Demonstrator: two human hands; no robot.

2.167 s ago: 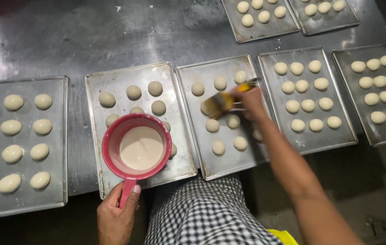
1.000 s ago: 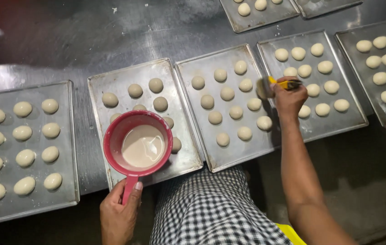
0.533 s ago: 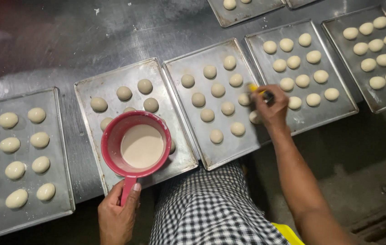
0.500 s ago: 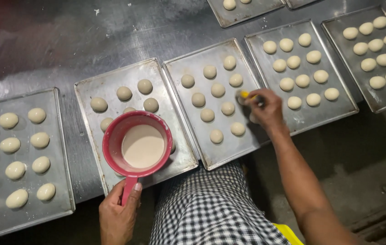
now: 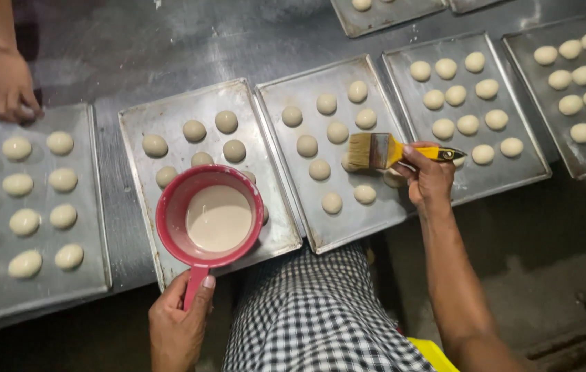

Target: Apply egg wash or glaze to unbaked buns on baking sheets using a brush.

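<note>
Here my right hand (image 5: 427, 180) pinches the yellow handle of a flat pastry brush (image 5: 393, 151), thumb on top and fingers curled under, so the pale bristles point sideways over the middle tray (image 5: 293, 179) and hang just above its dough balls (image 5: 326, 131). My left hand (image 5: 177, 324) is wrapped closed around the handle of a red saucepan-shaped cup (image 5: 210, 217), held level above the near corner of the next tray (image 5: 138, 179) so the cream-coloured wash (image 5: 219, 218) inside stays put and sits close to the brush. The trays lie edge to edge in a row along the near edge of the steel bench (image 5: 169, 48), each with dough balls spaced apart in rows. Further trays sit toward the right end (image 5: 534, 155) and the far edge (image 5: 382, 27). At the far left corner another person's hand (image 5: 9, 86) rests on the bench, touching the leftmost tray (image 5: 96, 207). I see no packages, labels or signs anywhere.
</note>
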